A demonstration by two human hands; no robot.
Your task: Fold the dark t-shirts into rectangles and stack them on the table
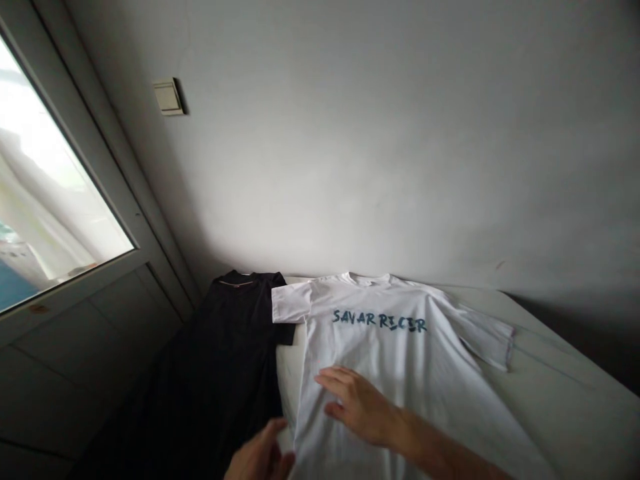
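Observation:
A white T-shirt (370,360) with dark blue lettering across its chest lies spread out, its collar toward the wall. Over its lower front is my right hand (357,405), fingers stretched and nothing held; whether it touches the cloth I cannot tell. My left hand (263,455) is at the bottom edge, between the white shirt and a dark T-shirt (225,353). Its thumb and fingers are apart with nothing seen between them, though part of it is cut off by the frame. The white shirt's left sleeve overlaps the dark shirt's sleeve.
Both shirts lie on a pale table (560,363) pushed against a grey-white wall (375,147). A light switch (169,97) is on the wall at the upper left. Along the left side stands a framed door (100,273) with a glass pane.

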